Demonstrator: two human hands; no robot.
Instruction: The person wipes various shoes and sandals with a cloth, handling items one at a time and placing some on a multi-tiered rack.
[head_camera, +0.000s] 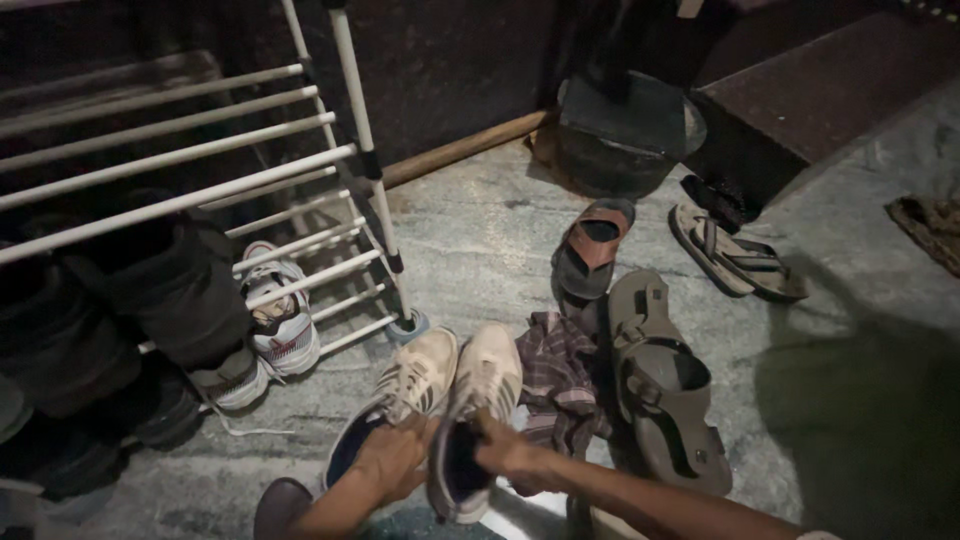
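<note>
My left hand (392, 462) grips the heel opening of a beige sports shoe (412, 383) with dark stripes. Beside it, my right hand (507, 452) holds the collar of the matching beige shoe (487, 378), tilted on its side with its dark lining showing. Both shoes lie close together on the stone floor, toes pointing away from me toward the white metal shoe rack (190, 195). A checked cloth (558, 385) lies crumpled just to the right of the pair.
The rack holds dark shoes and a white sneaker (282, 322) on its low shelf. Grey strapped sandals (662, 385), a brown sandal (594, 246) and flip-flops (738, 255) lie to the right. A dark box (620, 135) and a step (800, 100) stand behind.
</note>
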